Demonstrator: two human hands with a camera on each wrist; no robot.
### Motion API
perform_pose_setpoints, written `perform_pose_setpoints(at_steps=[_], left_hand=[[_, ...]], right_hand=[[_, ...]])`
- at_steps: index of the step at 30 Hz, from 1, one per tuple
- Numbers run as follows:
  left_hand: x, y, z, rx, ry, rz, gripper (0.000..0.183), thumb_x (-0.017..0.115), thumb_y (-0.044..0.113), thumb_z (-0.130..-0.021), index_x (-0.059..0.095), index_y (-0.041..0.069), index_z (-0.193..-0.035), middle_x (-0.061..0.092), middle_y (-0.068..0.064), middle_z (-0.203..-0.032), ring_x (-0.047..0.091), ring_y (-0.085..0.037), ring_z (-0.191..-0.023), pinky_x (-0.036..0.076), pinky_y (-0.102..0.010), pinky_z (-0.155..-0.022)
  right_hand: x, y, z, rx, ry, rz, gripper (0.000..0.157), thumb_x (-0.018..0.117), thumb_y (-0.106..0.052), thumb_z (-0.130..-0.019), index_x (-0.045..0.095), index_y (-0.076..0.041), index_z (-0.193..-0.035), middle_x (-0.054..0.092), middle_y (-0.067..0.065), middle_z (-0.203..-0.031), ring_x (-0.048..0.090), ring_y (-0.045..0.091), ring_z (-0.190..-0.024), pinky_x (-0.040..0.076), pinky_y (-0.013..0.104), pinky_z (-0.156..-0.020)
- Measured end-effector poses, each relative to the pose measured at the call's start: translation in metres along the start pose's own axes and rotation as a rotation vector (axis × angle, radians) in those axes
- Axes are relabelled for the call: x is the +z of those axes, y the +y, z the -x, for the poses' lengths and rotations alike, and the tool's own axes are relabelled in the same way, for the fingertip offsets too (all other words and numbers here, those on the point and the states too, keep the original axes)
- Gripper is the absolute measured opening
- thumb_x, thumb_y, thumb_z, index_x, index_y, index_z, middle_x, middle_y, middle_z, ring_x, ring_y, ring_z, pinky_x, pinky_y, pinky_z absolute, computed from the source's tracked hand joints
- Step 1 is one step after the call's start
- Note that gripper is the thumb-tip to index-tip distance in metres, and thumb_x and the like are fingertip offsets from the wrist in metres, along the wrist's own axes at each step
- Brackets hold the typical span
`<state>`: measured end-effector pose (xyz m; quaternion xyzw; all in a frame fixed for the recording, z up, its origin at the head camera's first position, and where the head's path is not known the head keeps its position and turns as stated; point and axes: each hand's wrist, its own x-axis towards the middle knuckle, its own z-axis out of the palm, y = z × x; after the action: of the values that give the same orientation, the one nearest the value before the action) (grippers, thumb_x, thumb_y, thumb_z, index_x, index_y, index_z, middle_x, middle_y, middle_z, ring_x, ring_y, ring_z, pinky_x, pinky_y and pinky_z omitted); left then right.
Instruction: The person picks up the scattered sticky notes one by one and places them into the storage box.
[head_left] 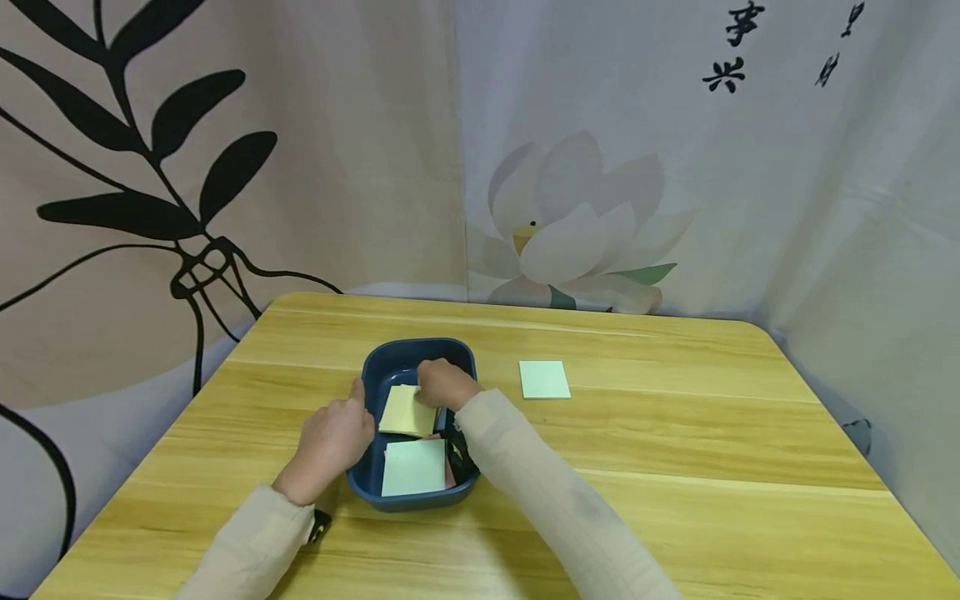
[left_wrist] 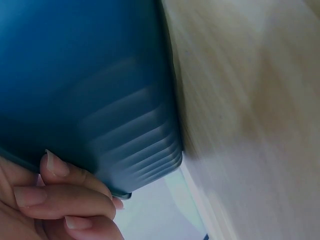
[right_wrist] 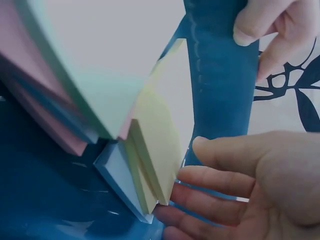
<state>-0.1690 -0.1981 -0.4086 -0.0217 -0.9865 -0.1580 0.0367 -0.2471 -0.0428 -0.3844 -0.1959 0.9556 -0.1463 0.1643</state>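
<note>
A blue plastic bin (head_left: 408, 502) stands on the table, holding pads of sticky notes. My left hand (head_left: 335, 437) grips its left rim, thumb inside and fingers outside the wall, as the right wrist view shows. My right hand (head_left: 442, 385) reaches into the bin's far part. Its fingertips touch the edge of a yellow sticky note pad (right_wrist: 165, 135), while the thumb stays apart. Under the yellow pads lies a blue pad (right_wrist: 120, 175). Nearer me in the bin, a pale green pad (head_left: 415, 467) rests on top of pink (right_wrist: 42, 70) and blue ones.
Right of the bin, a pale green sticky note pad (head_left: 545, 380) lies on the wooden table (head_left: 675, 433). Printed curtains (head_left: 360, 150) hang behind the table. A dark device (head_left: 320, 525) is worn at the left wrist.
</note>
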Motion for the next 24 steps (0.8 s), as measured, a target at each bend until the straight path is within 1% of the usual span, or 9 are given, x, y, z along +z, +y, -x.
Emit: perform_pose_setpoints(at_steps=[3,7,9,11,13,15,16,18,24], left_hand=[[0.001,-0.001,0.0,0.013,0.013,-0.005,0.059,0.05,0.01,-0.091,0.033,-0.016,-0.141,0.04,-0.002,-0.05,0.038,-0.016,-0.041,0.026,-0.026,-0.04],[0.002,-0.002,0.0,0.02,0.023,-0.011,0.059,0.05,0.01,-0.09,0.034,-0.016,-0.14,0.04,-0.002,-0.05,0.038,-0.016,-0.041,0.026,-0.026,-0.04],[0.003,-0.002,0.0,0.02,0.023,-0.008,0.059,0.05,0.01,-0.09,0.034,-0.015,-0.141,0.04,-0.002,-0.05,0.038,-0.016,-0.041,0.026,-0.026,-0.04],[0.003,-0.002,-0.001,0.022,0.022,-0.004,0.059,0.05,0.01,-0.09,0.034,-0.015,-0.141,0.04,-0.002,-0.05,0.038,-0.016,-0.041,0.027,-0.026,-0.04],[0.003,-0.001,-0.001,0.023,0.024,-0.006,0.059,0.05,0.01,-0.09,0.034,-0.015,-0.141,0.041,-0.002,-0.05,0.039,-0.016,-0.041,0.027,-0.026,-0.04],[0.002,-0.001,0.0,0.024,0.029,-0.006,0.058,0.05,0.01,-0.09,0.034,-0.015,-0.14,0.041,-0.002,-0.05,0.039,-0.017,-0.041,0.027,-0.026,-0.04],[0.002,-0.001,0.0,0.024,0.032,-0.006,0.058,0.049,0.009,-0.09,0.035,-0.015,-0.14,0.041,-0.002,-0.049,0.038,-0.017,-0.041,0.027,-0.026,-0.04],[0.001,-0.002,0.001,0.024,0.039,-0.007,0.058,0.049,0.009,-0.089,0.035,-0.016,-0.14,0.04,-0.002,-0.049,0.038,-0.017,-0.041,0.027,-0.026,-0.04],[0.001,-0.001,0.001,0.026,0.044,-0.003,0.057,0.049,0.009,-0.089,0.036,-0.016,-0.139,0.04,-0.002,-0.049,0.038,-0.017,-0.041,0.027,-0.026,-0.039]], right_hand=[[-0.002,0.0,-0.002,-0.006,-0.045,-0.02,0.022,0.054,-0.022,-0.097,0.056,-0.009,-0.079,0.042,-0.002,-0.065,0.036,0.011,-0.053,0.034,0.024,-0.053],[-0.007,0.002,-0.001,-0.047,-0.075,-0.056,0.045,0.051,-0.021,-0.099,0.037,-0.013,-0.057,0.023,-0.004,-0.053,0.02,0.009,-0.044,0.026,0.023,-0.047],[-0.01,0.005,0.002,-0.075,-0.067,-0.087,0.05,0.051,-0.021,-0.099,0.032,-0.014,-0.053,0.021,-0.005,-0.05,0.017,0.008,-0.043,0.024,0.022,-0.046],[-0.015,0.008,0.007,-0.098,-0.061,-0.127,0.049,0.051,-0.022,-0.099,0.032,-0.014,-0.054,0.024,-0.003,-0.053,0.02,0.01,-0.045,0.026,0.023,-0.049],[-0.021,0.013,0.013,-0.117,-0.042,-0.173,0.039,0.05,-0.023,-0.099,0.053,-0.007,-0.064,0.048,-0.001,-0.063,0.043,0.01,-0.053,0.04,0.023,-0.056],[-0.028,0.017,0.02,-0.126,-0.023,-0.211,0.028,0.05,-0.023,-0.099,0.067,-0.002,-0.092,0.065,0.005,-0.091,0.062,0.017,-0.079,0.05,0.028,-0.074],[-0.032,0.02,0.023,-0.127,-0.012,-0.226,0.03,0.049,-0.023,-0.1,0.067,-0.001,-0.109,0.066,0.009,-0.108,0.064,0.021,-0.096,0.051,0.032,-0.084],[-0.04,0.027,0.027,-0.123,0.008,-0.24,0.04,0.049,-0.023,-0.1,0.055,-0.002,-0.133,0.057,0.013,-0.135,0.056,0.028,-0.122,0.047,0.04,-0.099],[-0.061,0.058,0.034,-0.093,0.083,-0.265,0.041,0.052,-0.022,-0.098,0.056,0.001,-0.132,0.059,0.015,-0.131,0.058,0.029,-0.119,0.048,0.041,-0.097]])
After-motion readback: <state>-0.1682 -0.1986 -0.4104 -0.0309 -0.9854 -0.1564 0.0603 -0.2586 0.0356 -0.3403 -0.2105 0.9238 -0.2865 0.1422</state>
